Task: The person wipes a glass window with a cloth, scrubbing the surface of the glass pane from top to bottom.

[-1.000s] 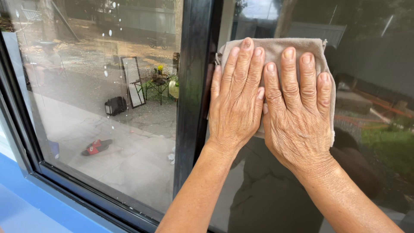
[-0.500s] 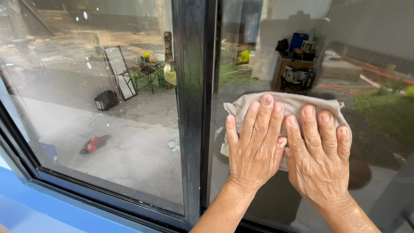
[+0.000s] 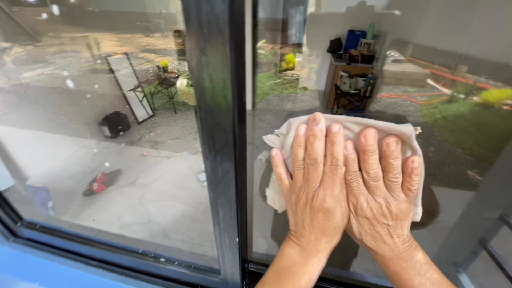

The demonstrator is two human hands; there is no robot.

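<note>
Both hands lie flat, side by side, on a beige cloth (image 3: 349, 127) that is pressed against the right window pane (image 3: 437, 69). My left hand (image 3: 314, 181) covers the cloth's left half, fingers spread and pointing up. My right hand (image 3: 381, 186) covers its right half. The cloth's top edge and left corner show beyond the fingers. Both hands sit low on the pane, just above the bottom frame.
A black vertical frame bar (image 3: 218, 133) separates the right pane from the left pane (image 3: 96, 106), which has water spots. A black sill (image 3: 106, 253) runs along the bottom. Through the glass: a yard with a leaning mirror (image 3: 129, 88), red sandals (image 3: 101, 181), a shelf (image 3: 352, 80).
Both hands and the cloth have slid down the right pane, from near its top to low by the bottom frame.
</note>
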